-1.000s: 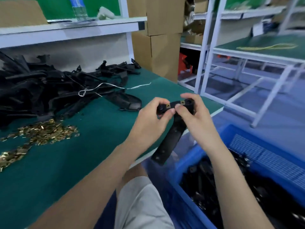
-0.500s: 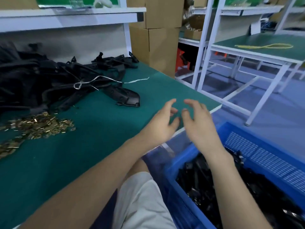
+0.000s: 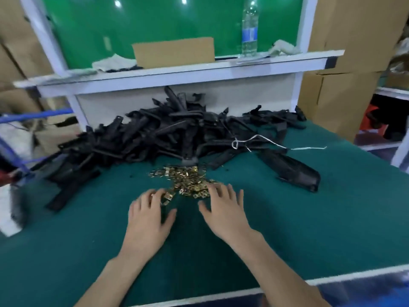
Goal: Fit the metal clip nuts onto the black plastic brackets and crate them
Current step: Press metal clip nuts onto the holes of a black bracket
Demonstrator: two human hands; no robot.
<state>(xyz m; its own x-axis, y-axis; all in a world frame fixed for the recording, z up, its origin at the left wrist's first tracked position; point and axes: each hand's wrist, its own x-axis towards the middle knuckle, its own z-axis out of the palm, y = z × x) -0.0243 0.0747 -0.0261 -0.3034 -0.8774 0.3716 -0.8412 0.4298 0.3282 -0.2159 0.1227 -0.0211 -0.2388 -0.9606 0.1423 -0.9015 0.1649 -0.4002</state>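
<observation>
A small heap of brass-coloured clip nuts (image 3: pixel 184 181) lies on the green table (image 3: pixel 309 229). Behind it a big pile of black plastic brackets (image 3: pixel 155 134) stretches across the back of the table, and one bracket (image 3: pixel 292 168) lies apart at the right. My left hand (image 3: pixel 150 216) hovers flat with spread fingers at the heap's near left edge, its fingertips over a few nuts. My right hand (image 3: pixel 223 209) is spread the same way at the heap's near right edge. Neither hand holds anything.
A white string (image 3: pixel 261 141) lies over the brackets. A raised white shelf (image 3: pixel 177 72) at the back carries a cardboard piece (image 3: pixel 173 52), a water bottle (image 3: pixel 249 27) and rags. Cardboard boxes (image 3: pixel 354 41) stand at the right. A blue edge (image 3: pixel 387 284) shows bottom right.
One second ago both hands held a bracket with clip nuts over the blue crate; then they opened empty. My view has swung left, and both hands have moved to the clip-nut heap.
</observation>
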